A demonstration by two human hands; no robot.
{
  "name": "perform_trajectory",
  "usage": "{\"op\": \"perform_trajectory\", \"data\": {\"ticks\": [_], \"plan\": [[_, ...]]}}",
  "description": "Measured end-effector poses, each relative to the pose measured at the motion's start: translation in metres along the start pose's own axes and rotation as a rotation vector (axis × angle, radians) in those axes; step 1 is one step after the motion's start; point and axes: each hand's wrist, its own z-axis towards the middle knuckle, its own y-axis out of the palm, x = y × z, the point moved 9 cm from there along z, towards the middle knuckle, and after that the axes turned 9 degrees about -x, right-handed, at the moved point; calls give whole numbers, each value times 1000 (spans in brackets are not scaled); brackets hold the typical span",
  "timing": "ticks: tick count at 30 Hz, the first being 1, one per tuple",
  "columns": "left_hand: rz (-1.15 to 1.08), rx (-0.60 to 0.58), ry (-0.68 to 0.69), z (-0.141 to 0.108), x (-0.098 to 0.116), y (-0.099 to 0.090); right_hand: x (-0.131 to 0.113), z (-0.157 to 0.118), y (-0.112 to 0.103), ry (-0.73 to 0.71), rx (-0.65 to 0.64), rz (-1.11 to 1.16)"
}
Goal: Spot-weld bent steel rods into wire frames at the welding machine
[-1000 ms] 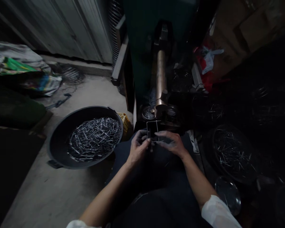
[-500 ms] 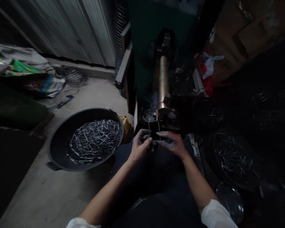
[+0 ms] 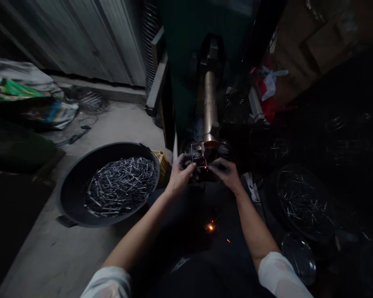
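Thin metal wires bent into a square-cornered frame (image 3: 192, 152) sit at the tip of a copper-coloured machine arm (image 3: 210, 103). On the frame's left side, my left hand (image 3: 182, 170) pinches it between thumb and fingers. My right hand (image 3: 226, 171) is closed on its right end, near the lower corner. Small orange sparks (image 3: 210, 227) glow over the dark cloth of my lap, and a few more show at the wire between my hands. Behind the frame is a small round dish (image 3: 194, 151) of metal bits.
A large black basin (image 3: 69, 198) of metal pins stands at the left, beside a yellow crate (image 3: 162, 160). Another dark basin (image 3: 298, 236) with wire pieces is at the right, near a clear round lid (image 3: 299, 258). The green machine body (image 3: 186, 54) rises ahead.
Both hands have moved forward with the wire frame, bringing it up to the machine arm's tip. Orange sparks have appeared. The camera view has shifted slightly.
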Motion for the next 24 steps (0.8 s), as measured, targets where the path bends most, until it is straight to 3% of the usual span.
{"op": "perform_trajectory", "data": {"ticks": [6, 15, 21, 24], "plan": [[-76, 28, 37, 23, 4, -7, -2, 19, -4, 32, 43, 51], [-57, 35, 33, 33, 1, -13, 6, 27, -4, 64, 105, 49], [-36, 65, 55, 23, 4, -15, 14, -11, -24, 112, 119, -2], [-70, 146, 70, 1, -2, -34, 26, -53, -45, 155, 116, -90]]}}
